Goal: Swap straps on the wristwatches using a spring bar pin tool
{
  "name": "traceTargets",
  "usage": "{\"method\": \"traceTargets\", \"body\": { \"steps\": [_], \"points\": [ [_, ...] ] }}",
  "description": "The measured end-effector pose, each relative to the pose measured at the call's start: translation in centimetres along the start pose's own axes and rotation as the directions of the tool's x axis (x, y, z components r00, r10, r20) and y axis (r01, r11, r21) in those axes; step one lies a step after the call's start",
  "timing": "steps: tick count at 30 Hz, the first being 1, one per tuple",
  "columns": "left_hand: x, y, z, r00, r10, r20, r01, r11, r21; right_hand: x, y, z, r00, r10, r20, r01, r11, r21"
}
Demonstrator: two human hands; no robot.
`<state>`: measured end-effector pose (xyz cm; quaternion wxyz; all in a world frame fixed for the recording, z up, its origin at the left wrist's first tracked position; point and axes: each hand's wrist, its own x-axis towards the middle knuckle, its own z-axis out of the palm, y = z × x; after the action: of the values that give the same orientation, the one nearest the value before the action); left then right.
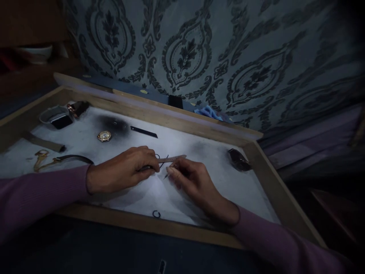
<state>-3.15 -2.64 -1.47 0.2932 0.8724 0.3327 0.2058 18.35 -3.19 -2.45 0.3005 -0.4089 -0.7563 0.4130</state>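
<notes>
My left hand point(125, 167) is closed around a grey-brown watch strap point(172, 159), whose narrow end sticks out to the right above the white tray floor point(148, 198). Thumb and fingers of my right hand point(196, 179) pinch a thin pointed tool point(165, 176), its tip slanting down and left just below the strap. Most of the tool is hidden by the fingers. Behind the strap lies a thin dark looped piece point(157, 156), too small to name. A small dark open ring point(156, 214) lies nearer the front edge.
A wooden rim point(159, 110) surrounds the tray. At left are a smartwatch point(61, 120), a loose strap point(42, 141), a gold clasp point(41, 158) and a gold watch head point(104, 136). Further back lies a dark blade point(144, 131); a dark watch point(239, 160) sits right.
</notes>
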Motion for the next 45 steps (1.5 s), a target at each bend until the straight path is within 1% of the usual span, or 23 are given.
{"method": "traceTargets", "body": {
  "steps": [2,3,6,10,13,18,20,23,25,27,29,32,34,36,37,41,45],
  "points": [
    [0.0,0.2,0.0,1.000,0.000,0.004,0.000,1.000,0.013,0.2,-0.3,-0.1,0.993,0.119,-0.013,-0.115,0.978,0.176],
    [0.0,0.3,0.0,1.000,0.000,0.014,0.000,1.000,0.016,0.4,-0.5,-0.1,0.987,0.160,-0.013,-0.152,0.958,0.241],
    [0.0,0.7,-0.1,1.000,0.001,0.030,-0.001,1.000,0.003,0.6,-0.8,-0.2,0.979,0.203,-0.018,-0.184,0.921,0.343],
    [0.1,0.9,0.1,0.999,-0.002,0.041,0.004,0.999,-0.045,0.6,-1.1,-0.2,0.979,0.202,-0.007,-0.182,0.896,0.405],
    [0.2,0.9,0.2,0.999,0.022,0.030,-0.021,0.998,-0.053,0.5,-1.2,-0.2,0.980,0.201,0.010,-0.185,0.880,0.437],
    [0.2,1.2,0.2,0.996,0.082,-0.014,-0.083,0.996,-0.030,0.5,-1.1,0.1,0.971,0.234,0.045,-0.226,0.844,0.487],
    [0.2,1.3,0.2,0.995,0.098,-0.006,-0.098,0.995,-0.001,0.6,-0.9,0.4,0.970,0.236,0.064,-0.236,0.832,0.502],
    [0.2,1.4,0.2,0.996,0.091,0.019,-0.092,0.995,0.026,0.7,-0.6,0.5,0.974,0.215,0.070,-0.220,0.833,0.507],
    [0.3,1.4,0.0,0.997,0.077,0.016,-0.077,0.997,0.017,0.7,-0.6,0.4,0.980,0.187,0.073,-0.198,0.839,0.507],
    [0.3,1.3,-0.5,0.998,0.050,-0.025,-0.050,0.999,-0.012,0.7,-0.8,0.2,0.981,0.171,0.087,-0.191,0.832,0.521],
    [0.3,1.0,-1.2,0.994,0.000,-0.106,-0.006,0.998,-0.056,0.6,-0.9,-0.1,0.978,0.177,0.111,-0.209,0.814,0.542],
    [0.0,0.2,-2.4,0.967,-0.121,-0.226,0.105,0.991,-0.083,0.4,-0.9,-0.3,0.967,0.194,0.166,-0.254,0.789,0.559],
    [-0.2,-0.5,-3.0,0.943,-0.203,-0.265,0.198,0.979,-0.048,0.3,-0.7,-0.4,0.964,0.184,0.192,-0.261,0.785,0.561],
    [-0.4,-1.0,-3.3,0.927,-0.265,-0.266,0.275,0.962,-0.002,0.3,-0.6,-0.5,0.966,0.168,0.199,-0.252,0.794,0.553],
    [-0.5,-1.2,-3.3,0.926,-0.278,-0.255,0.293,0.956,0.020,0.3,-0.5,-0.6,0.966,0.163,0.203,-0.249,0.802,0.542],
    [-0.5,-0.9,-3.0,0.948,-0.264,-0.180,0.290,0.947,0.139,0.3,-0.3,-0.8,0.959,0.168,0.229,-0.263,0.828,0.495],
    [-0.5,-0.3,-2.5,0.930,-0.344,-0.129,0.365,0.905,0.220,0.6,0.0,-0.8,0.954,0.170,0.246,-0.271,0.840,0.471]
  ]
}}
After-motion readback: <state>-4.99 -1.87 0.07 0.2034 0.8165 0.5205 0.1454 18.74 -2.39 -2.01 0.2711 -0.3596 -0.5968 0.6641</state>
